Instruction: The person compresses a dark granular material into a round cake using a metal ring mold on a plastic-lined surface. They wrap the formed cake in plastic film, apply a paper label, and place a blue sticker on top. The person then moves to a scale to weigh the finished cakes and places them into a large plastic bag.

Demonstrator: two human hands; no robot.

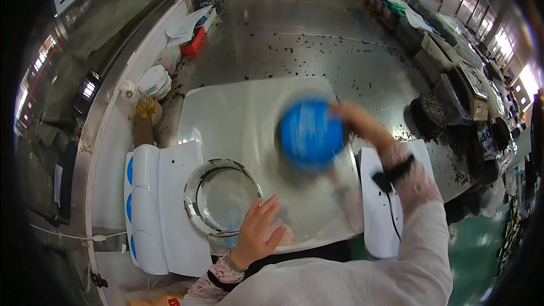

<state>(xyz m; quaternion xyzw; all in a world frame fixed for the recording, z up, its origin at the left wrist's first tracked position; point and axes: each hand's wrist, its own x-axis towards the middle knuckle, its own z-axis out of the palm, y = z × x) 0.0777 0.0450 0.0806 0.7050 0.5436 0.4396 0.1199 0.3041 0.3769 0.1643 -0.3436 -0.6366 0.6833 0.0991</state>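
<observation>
My right hand grips the far right edge of a round blue object. Both are blurred, so whether the object is a disc, lid or bowl is unclear. It is over a pale smooth sheet on the metal table. My left hand has its fingers apart and nothing in them. Its fingertips are at the right rim of a ring wrapped in shiny tape; touch is hard to tell. Left of the ring, a curled white sheet printed with circles lies on flat white paper.
White paper lies under my right forearm. Dark flakes are scattered across the metal table. A dark round block of crumbly material and plastic bins stand at right. A red box and clear bottle line the left edge.
</observation>
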